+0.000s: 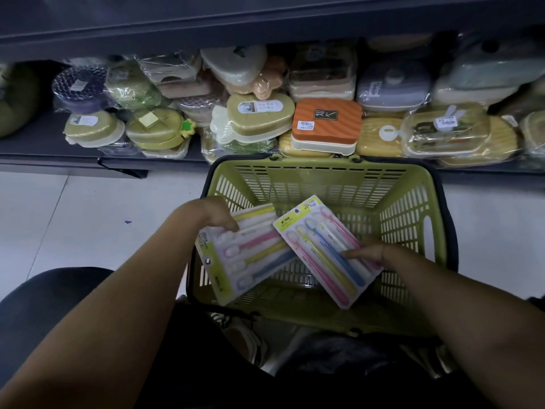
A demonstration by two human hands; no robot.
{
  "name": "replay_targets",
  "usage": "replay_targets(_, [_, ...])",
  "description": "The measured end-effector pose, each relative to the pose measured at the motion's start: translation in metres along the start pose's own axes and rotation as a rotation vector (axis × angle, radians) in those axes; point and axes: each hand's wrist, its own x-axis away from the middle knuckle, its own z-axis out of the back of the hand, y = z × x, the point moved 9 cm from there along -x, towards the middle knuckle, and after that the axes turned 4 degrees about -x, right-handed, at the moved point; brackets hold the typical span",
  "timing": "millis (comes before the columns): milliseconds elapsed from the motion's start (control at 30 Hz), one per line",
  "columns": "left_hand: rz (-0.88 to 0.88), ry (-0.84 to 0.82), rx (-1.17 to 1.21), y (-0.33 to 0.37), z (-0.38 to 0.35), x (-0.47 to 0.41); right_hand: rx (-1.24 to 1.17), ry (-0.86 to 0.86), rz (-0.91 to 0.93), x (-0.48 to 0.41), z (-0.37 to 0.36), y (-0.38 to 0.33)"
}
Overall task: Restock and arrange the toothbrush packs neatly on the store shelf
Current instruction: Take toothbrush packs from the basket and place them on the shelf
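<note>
A green plastic shopping basket [407, 202] stands on the floor in front of me. Over it I hold two toothbrush packs with pink, yellow and blue brushes. My left hand [215, 215] grips the top edge of the left pack [250, 255], which tilts down to the left over the basket's rim. My right hand [367, 252] pinches the right pack [321, 249] at its right edge, thumb on its front. The two packs overlap slightly near their upper corners. The basket's bottom shows bare mesh under them.
A low dark shelf [44, 137] behind the basket carries several wrapped soap dishes and boxes, among them an orange box [327, 119]. White floor tiles [73, 216] lie to the left and right. My knees and shoes fill the lower frame.
</note>
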Motion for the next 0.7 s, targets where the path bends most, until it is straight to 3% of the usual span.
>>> replay_targets(200, [0.122,0.009,0.471,-0.011,-0.018,0.013,-0.115,-0.013,-0.062,-0.014,0.0,0.018])
replay_targets(333, [0.213,-0.091,1.041,0.024,-0.07,0.017,-0.185,-0.06,-0.088,-0.048,-0.004,0.044])
replay_targets(567, [0.383,-0.133,1.292,0.055,-0.156,0.02,-0.113,0.042,-0.07,-0.004,-0.006,0.005])
replay_targets(700, [0.316,-0.144,1.317,0.06,-0.15,0.014,-0.147,0.007,-0.112,-0.007,-0.012,0.008])
